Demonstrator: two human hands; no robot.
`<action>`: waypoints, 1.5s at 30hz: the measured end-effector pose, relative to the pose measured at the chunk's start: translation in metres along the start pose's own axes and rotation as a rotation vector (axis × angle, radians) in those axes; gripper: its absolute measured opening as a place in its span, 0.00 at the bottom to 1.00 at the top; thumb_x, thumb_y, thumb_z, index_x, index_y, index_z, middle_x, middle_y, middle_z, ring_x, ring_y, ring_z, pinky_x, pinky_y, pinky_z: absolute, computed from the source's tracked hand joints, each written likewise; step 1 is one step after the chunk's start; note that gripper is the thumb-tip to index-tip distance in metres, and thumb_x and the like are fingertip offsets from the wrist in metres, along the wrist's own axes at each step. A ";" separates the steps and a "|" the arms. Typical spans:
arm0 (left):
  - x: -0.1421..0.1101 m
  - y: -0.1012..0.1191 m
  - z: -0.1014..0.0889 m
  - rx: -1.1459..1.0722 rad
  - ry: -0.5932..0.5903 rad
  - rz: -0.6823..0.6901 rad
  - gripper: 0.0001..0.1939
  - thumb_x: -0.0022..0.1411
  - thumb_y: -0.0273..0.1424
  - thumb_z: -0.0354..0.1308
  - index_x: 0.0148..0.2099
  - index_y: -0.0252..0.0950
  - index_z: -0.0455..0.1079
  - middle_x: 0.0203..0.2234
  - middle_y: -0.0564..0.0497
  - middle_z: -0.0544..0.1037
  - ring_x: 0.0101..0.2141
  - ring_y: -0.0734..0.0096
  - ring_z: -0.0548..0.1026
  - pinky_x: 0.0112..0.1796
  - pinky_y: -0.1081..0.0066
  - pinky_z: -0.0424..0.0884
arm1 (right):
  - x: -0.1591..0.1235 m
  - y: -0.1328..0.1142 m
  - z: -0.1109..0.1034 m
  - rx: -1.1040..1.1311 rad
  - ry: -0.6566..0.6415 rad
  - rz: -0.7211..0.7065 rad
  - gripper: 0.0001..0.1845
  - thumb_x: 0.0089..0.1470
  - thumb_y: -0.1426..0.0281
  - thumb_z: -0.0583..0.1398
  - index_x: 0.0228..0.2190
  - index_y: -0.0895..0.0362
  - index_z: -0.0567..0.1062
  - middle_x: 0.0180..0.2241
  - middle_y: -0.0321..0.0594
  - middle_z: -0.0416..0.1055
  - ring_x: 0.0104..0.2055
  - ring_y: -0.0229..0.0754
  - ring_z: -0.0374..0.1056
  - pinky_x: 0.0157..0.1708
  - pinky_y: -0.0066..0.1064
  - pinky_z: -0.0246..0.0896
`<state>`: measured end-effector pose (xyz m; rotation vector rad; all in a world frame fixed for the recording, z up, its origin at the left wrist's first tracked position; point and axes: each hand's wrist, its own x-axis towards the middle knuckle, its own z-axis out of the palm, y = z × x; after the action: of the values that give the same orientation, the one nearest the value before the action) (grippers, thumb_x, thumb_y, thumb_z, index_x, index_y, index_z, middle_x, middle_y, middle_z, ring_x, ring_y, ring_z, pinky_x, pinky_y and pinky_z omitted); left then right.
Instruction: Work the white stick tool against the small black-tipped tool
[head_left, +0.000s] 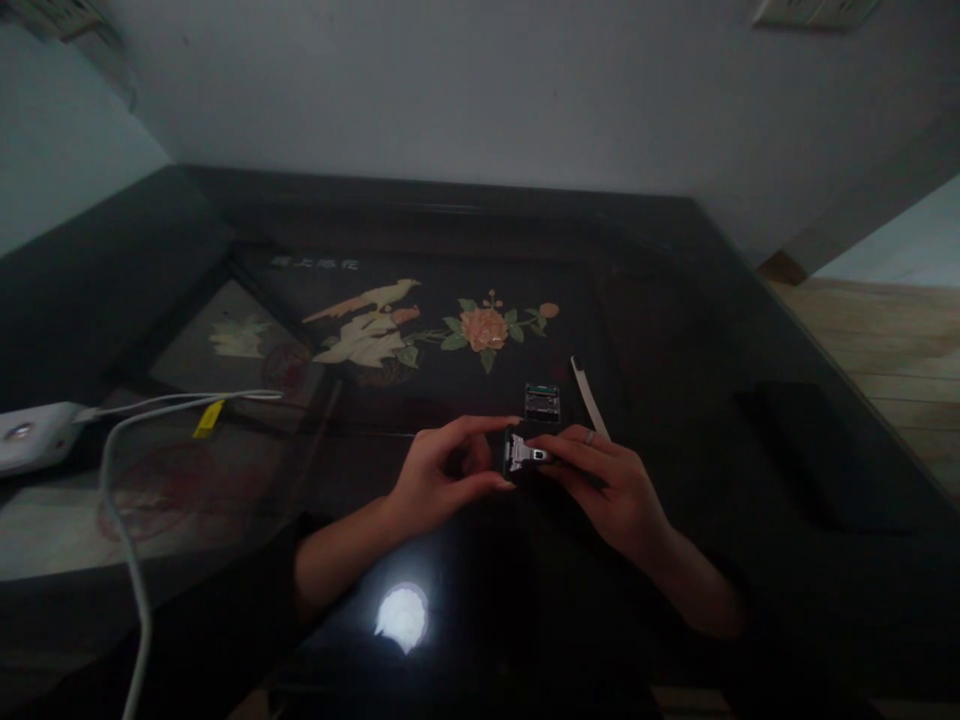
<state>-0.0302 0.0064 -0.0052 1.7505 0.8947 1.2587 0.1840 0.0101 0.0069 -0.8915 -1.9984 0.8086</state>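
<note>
A silver razor point(529, 454) with a dark, wide head is between my two hands, low over the dark table. My left hand point(442, 465) is closed around the head, index finger on its far edge and thumb on its near edge. My right hand point(611, 490), with a ring on one finger, grips the razor by its neck; the rest of the handle is hidden. Just beyond the razor lies a small dark case point(542, 402) with metallic-looking parts inside. A slim pale stick with a black tip point(589, 395) lies beside the case, its near end reaching my right hand.
A glossy black table point(480, 225) with a bird-and-flower picture meets the wall. At left are a white power device point(37, 437) and a white cable point(124, 510) with a yellow tag point(209, 419). A dark flat object point(821, 455) lies at right. Light glares near my arms.
</note>
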 end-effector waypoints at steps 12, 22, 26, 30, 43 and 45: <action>0.002 0.002 -0.002 0.027 -0.034 -0.030 0.24 0.56 0.38 0.65 0.53 0.33 0.71 0.19 0.58 0.69 0.20 0.79 0.66 0.23 0.79 0.63 | -0.001 -0.003 0.002 -0.031 0.056 -0.004 0.16 0.58 0.78 0.59 0.46 0.52 0.77 0.34 0.38 0.73 0.36 0.38 0.71 0.36 0.28 0.69; 0.004 0.004 -0.002 0.045 -0.031 0.011 0.23 0.57 0.37 0.64 0.53 0.34 0.70 0.18 0.59 0.68 0.19 0.80 0.65 0.23 0.80 0.63 | 0.000 -0.006 0.002 -0.050 0.054 -0.007 0.16 0.58 0.78 0.59 0.47 0.53 0.77 0.34 0.39 0.73 0.36 0.38 0.72 0.35 0.27 0.69; 0.004 0.005 -0.003 0.040 -0.027 -0.019 0.22 0.56 0.37 0.64 0.52 0.34 0.70 0.19 0.59 0.68 0.20 0.79 0.66 0.23 0.79 0.64 | -0.001 -0.006 0.001 -0.053 0.044 -0.023 0.15 0.58 0.77 0.59 0.46 0.54 0.77 0.34 0.39 0.73 0.35 0.38 0.71 0.35 0.27 0.69; 0.003 0.005 -0.002 0.025 -0.020 -0.045 0.23 0.55 0.38 0.65 0.51 0.34 0.71 0.18 0.60 0.68 0.20 0.79 0.66 0.23 0.79 0.64 | -0.001 -0.006 0.000 -0.063 0.042 -0.033 0.15 0.59 0.77 0.59 0.46 0.53 0.77 0.33 0.39 0.73 0.35 0.38 0.71 0.35 0.28 0.69; 0.005 0.004 -0.003 0.007 -0.039 -0.094 0.23 0.55 0.38 0.65 0.52 0.34 0.70 0.18 0.59 0.67 0.20 0.78 0.66 0.24 0.78 0.64 | 0.001 -0.011 0.001 -0.110 0.079 0.012 0.16 0.58 0.77 0.58 0.46 0.52 0.77 0.34 0.39 0.74 0.35 0.39 0.72 0.35 0.29 0.70; 0.005 0.004 -0.003 0.003 -0.034 -0.096 0.23 0.55 0.38 0.65 0.52 0.34 0.70 0.18 0.59 0.67 0.20 0.78 0.66 0.24 0.77 0.64 | 0.000 -0.010 0.001 -0.112 0.073 0.015 0.16 0.58 0.77 0.58 0.46 0.53 0.77 0.34 0.39 0.74 0.35 0.39 0.71 0.34 0.29 0.70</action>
<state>-0.0312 0.0097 0.0006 1.7062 0.9498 1.1627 0.1799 0.0046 0.0143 -0.9866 -1.9905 0.6684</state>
